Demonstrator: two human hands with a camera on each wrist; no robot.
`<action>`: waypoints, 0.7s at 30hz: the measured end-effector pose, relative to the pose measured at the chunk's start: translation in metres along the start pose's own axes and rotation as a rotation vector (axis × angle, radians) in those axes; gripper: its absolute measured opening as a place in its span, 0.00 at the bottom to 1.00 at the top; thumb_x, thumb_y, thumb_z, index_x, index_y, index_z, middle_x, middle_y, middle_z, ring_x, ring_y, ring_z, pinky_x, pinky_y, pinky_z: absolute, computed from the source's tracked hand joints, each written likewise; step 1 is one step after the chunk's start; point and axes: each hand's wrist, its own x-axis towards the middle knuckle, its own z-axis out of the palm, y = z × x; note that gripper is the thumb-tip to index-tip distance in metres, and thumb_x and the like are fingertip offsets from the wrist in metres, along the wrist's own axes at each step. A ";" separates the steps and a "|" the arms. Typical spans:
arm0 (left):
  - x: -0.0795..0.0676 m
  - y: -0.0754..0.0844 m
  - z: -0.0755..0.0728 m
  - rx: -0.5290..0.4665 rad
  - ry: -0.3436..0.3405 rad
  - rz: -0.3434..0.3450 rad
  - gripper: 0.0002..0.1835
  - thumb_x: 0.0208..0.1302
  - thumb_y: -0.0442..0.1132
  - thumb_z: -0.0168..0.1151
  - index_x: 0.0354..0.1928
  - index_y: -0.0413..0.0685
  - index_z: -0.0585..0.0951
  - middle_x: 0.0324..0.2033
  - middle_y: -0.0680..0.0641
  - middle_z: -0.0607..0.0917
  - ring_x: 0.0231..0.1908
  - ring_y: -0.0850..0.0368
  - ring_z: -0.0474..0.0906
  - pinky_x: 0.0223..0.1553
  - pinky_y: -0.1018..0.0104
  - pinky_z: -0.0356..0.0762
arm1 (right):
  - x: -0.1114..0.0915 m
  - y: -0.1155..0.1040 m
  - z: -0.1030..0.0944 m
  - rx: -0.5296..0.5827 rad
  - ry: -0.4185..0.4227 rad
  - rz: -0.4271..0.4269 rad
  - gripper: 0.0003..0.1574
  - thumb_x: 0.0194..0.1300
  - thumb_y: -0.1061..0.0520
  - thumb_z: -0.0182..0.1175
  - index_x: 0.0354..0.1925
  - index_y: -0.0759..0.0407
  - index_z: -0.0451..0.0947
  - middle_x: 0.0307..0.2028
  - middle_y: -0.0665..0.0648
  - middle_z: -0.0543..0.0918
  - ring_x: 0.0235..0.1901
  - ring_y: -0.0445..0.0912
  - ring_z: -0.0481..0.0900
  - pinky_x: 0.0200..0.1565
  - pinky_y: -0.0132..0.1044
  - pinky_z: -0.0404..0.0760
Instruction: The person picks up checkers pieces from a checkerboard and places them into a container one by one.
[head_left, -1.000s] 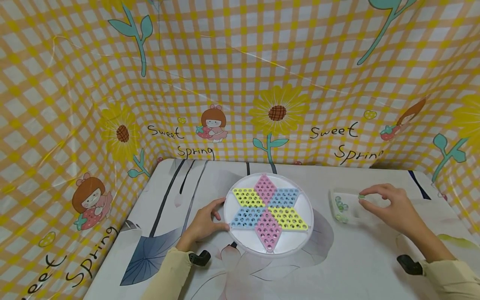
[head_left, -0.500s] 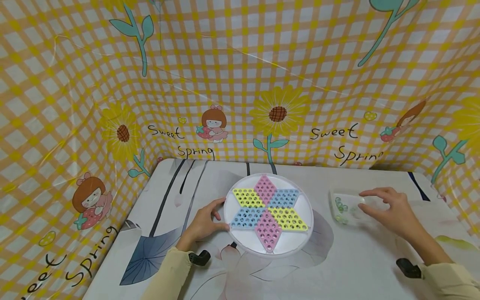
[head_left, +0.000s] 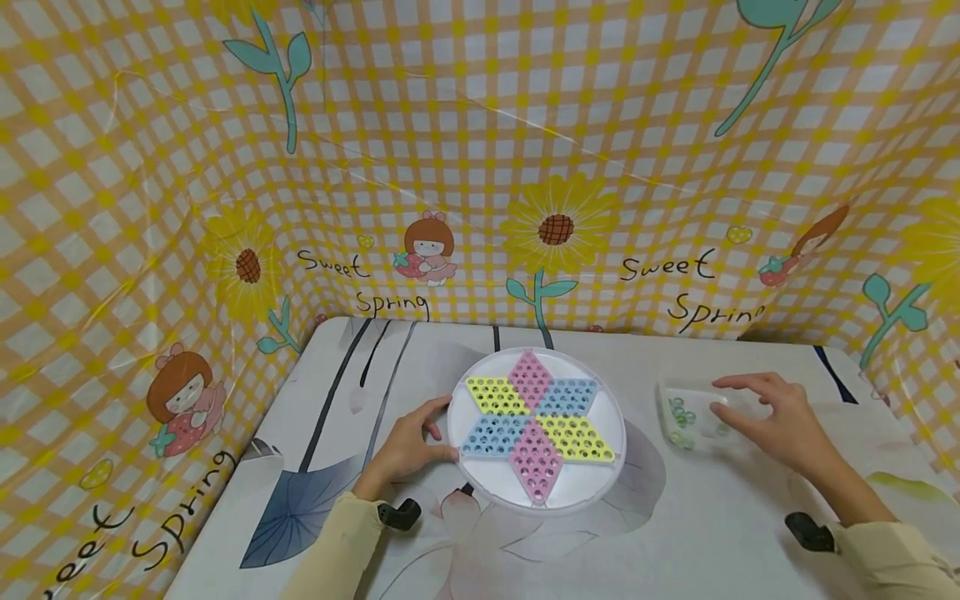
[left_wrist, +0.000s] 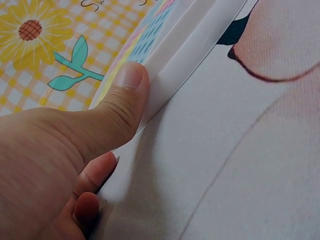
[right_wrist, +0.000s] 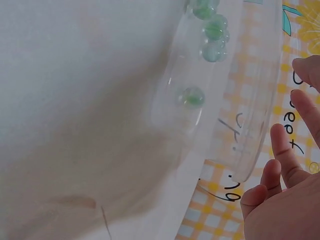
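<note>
A round white Chinese checkers board (head_left: 468,483) with a pink, yellow and blue star of holes lies on the table. My left hand (head_left: 408,443) grips its left rim, thumb (left_wrist: 122,102) against the edge in the left wrist view. To the right stands a clear plastic box (head_left: 663,417). Several green-tinted glass marbles (head_left: 681,412) lie along its left side. A single marble (right_wrist: 192,97) lies apart from the cluster in the right wrist view. Over the box's right side hovers my right hand (head_left: 776,421), thumb and forefinger spread with nothing between them.
A white table (head_left: 585,554) with a printed floral pattern bears the board and box. Behind it and on the left hangs a checked yellow cloth (head_left: 480,167) with sunflowers. Dark wrist devices (head_left: 810,532) sit at both sleeves.
My right hand has let go of a green marble it pinched a second ago; that marble now lies in the box. The hand then shifted slightly left. The left hand keeps its place.
</note>
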 end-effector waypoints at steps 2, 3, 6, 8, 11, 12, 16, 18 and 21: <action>0.002 0.000 0.000 0.000 0.003 0.014 0.50 0.49 0.43 0.84 0.75 0.54 0.69 0.34 0.51 0.80 0.27 0.57 0.66 0.28 0.67 0.64 | 0.002 0.000 -0.001 0.000 0.006 -0.010 0.25 0.66 0.49 0.72 0.57 0.58 0.82 0.57 0.71 0.75 0.54 0.68 0.63 0.45 0.59 0.66; 0.003 -0.001 0.000 0.000 0.003 0.018 0.50 0.49 0.43 0.84 0.75 0.54 0.69 0.34 0.51 0.80 0.27 0.57 0.66 0.28 0.67 0.64 | 0.002 -0.001 -0.001 -0.001 0.008 -0.014 0.25 0.66 0.49 0.72 0.57 0.58 0.82 0.57 0.71 0.75 0.54 0.68 0.63 0.45 0.59 0.66; 0.004 -0.001 -0.001 0.001 -0.009 0.021 0.50 0.50 0.43 0.83 0.76 0.53 0.68 0.35 0.50 0.80 0.27 0.57 0.66 0.29 0.67 0.64 | 0.005 -0.002 -0.001 -0.005 0.013 -0.029 0.25 0.66 0.49 0.72 0.57 0.58 0.83 0.57 0.71 0.75 0.54 0.68 0.63 0.45 0.59 0.67; 0.004 -0.001 -0.003 -0.001 -0.027 0.008 0.50 0.51 0.44 0.83 0.76 0.54 0.67 0.35 0.50 0.80 0.27 0.57 0.67 0.29 0.66 0.65 | 0.007 -0.003 0.000 -0.004 0.021 -0.042 0.24 0.65 0.50 0.73 0.56 0.58 0.83 0.56 0.70 0.76 0.54 0.68 0.63 0.45 0.58 0.67; 0.004 0.000 -0.009 -0.016 -0.053 -0.009 0.50 0.52 0.44 0.83 0.76 0.54 0.67 0.36 0.50 0.81 0.29 0.56 0.68 0.31 0.65 0.66 | 0.011 -0.005 0.001 -0.008 0.033 -0.064 0.23 0.64 0.51 0.73 0.55 0.58 0.84 0.55 0.70 0.77 0.53 0.66 0.64 0.44 0.52 0.67; 0.003 0.000 -0.011 -0.024 -0.062 -0.011 0.50 0.52 0.43 0.82 0.76 0.54 0.67 0.36 0.50 0.81 0.29 0.55 0.69 0.32 0.65 0.66 | 0.011 -0.006 0.001 -0.006 0.036 -0.073 0.23 0.64 0.52 0.73 0.55 0.58 0.84 0.55 0.70 0.77 0.52 0.65 0.64 0.44 0.50 0.66; 0.003 0.000 -0.016 -0.051 -0.093 0.008 0.48 0.54 0.41 0.81 0.76 0.50 0.67 0.34 0.50 0.83 0.29 0.55 0.70 0.33 0.65 0.66 | 0.014 -0.009 0.001 -0.007 0.048 -0.095 0.21 0.63 0.54 0.74 0.53 0.58 0.84 0.54 0.70 0.77 0.51 0.64 0.64 0.43 0.46 0.64; 0.004 0.000 -0.017 -0.051 -0.102 0.020 0.47 0.55 0.40 0.81 0.76 0.48 0.67 0.34 0.48 0.85 0.28 0.57 0.71 0.33 0.66 0.66 | 0.015 -0.010 0.001 -0.009 0.050 -0.101 0.21 0.62 0.55 0.75 0.52 0.58 0.84 0.54 0.70 0.77 0.50 0.65 0.64 0.43 0.47 0.64; 0.006 -0.001 -0.018 -0.048 -0.096 0.041 0.47 0.57 0.40 0.79 0.76 0.46 0.65 0.49 0.43 0.87 0.29 0.59 0.75 0.37 0.67 0.68 | 0.018 -0.013 0.000 -0.021 0.048 -0.117 0.21 0.61 0.54 0.75 0.52 0.58 0.85 0.54 0.69 0.77 0.49 0.63 0.65 0.42 0.48 0.64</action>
